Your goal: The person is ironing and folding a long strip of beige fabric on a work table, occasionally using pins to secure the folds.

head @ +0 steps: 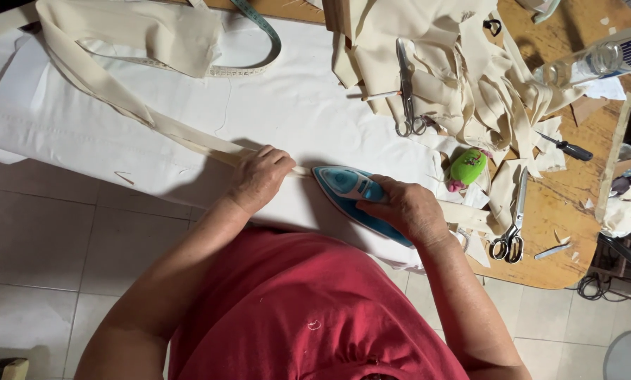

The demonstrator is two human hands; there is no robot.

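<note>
1. The right hand (408, 209) is wrapped firmly around the handle of a blue iron (349, 188), whose pointed nose faces left along a folded cream fabric strip (118, 98).
2. The left hand (259, 176) lies palm-down with curled fingers pressing that strip flat just ahead of the iron's nose, likely to keep the fold from opening; it clamps nothing.
3. The strip runs from under the iron up and leftward across the white cloth (287, 105) covering the desk (576, 190), so it sits taut and straight in the iron's path.
4. A heap of cream offcuts (470, 77) is piled well to the right, out of the pressing area.
5. I count two pairs of scissors: one (408, 91) on the heap, one (514, 225) near the desk's edge.
6. One green pincushion (468, 167), one measuring tape (259, 42), one clear bottle (590, 62), one black-handled tool (567, 147).
</note>
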